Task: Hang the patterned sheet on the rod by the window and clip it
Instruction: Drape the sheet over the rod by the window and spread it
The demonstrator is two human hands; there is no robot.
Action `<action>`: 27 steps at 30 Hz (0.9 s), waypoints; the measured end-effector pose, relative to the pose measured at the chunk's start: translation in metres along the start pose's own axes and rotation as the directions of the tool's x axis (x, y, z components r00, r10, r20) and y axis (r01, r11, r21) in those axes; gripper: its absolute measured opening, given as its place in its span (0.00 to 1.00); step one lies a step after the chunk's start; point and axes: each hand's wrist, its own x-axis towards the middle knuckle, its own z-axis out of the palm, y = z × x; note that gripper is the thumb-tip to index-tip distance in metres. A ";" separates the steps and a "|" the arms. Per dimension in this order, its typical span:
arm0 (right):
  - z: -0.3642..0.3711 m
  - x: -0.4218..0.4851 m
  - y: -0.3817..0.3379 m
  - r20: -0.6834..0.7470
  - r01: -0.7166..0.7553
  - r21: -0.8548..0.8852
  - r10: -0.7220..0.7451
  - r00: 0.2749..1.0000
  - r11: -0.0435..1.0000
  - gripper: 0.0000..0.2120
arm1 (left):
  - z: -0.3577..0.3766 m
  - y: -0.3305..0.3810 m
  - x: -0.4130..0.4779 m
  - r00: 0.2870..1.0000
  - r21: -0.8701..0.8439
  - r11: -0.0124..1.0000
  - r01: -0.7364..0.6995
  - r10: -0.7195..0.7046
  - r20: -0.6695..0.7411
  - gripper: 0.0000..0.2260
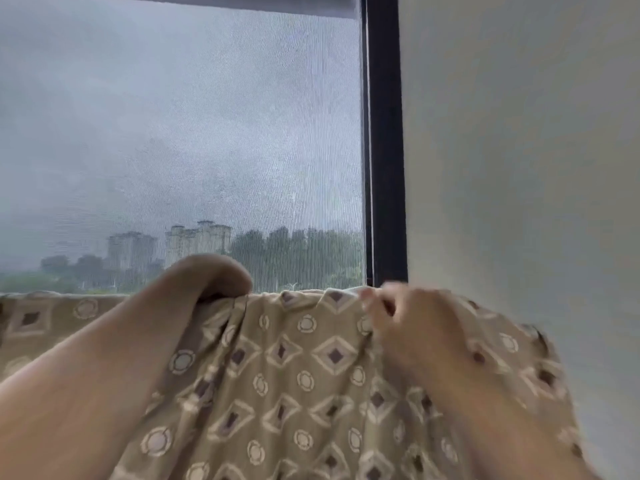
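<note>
The patterned sheet (304, 375) is draped along the bottom of the view in front of the window (180, 133), its top edge running level from the left side of the picture to just past the dark window frame (386, 150). The cloth is tan, printed with pale diamonds holding dark centres and with small pale rings. It is gathered into folds between the two hands and hangs down out of the picture. The rod itself is hidden by the fabric and cannot be made out.

The left hand (211, 275) is laid over the top edge of the sheet, the fingers curled over to the far side, so that the edge is gripped from above; the fingertips are hidden behind the cloth. The left forearm is stretched up from the lower left corner across the fabric.

The right hand (412, 320) is blurred. It is set at the top edge near the window frame, and its fingers (375, 301) appear to be pinched on a bunch of cloth there, though the blur leaves the exact grip uncertain. The two hands are held apart, with a stretch of folded sheet between them.

Through the window mesh a grey sky, pale tower blocks (197, 239) and a line of trees (298, 251) are seen. A plain light wall (519, 150) is seen to the right of the frame.
</note>
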 end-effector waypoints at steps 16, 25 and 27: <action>0.031 0.010 -0.019 -0.015 -0.144 0.861 0.306 0.952 0.488 0.14 | -0.008 -0.018 -0.011 0.995 -0.419 0.903 -0.098 0.095 -0.028 0.13; 0.047 0.131 0.002 0.263 -0.349 0.600 0.235 0.936 0.719 0.09 | -0.010 -0.035 -0.029 0.834 -0.525 0.756 -0.390 0.532 0.146 0.31; 0.046 0.127 0.000 0.493 -0.376 0.386 0.156 0.856 0.842 0.08 | -0.006 -0.035 -0.020 0.855 -0.447 0.765 -0.464 0.519 0.001 0.23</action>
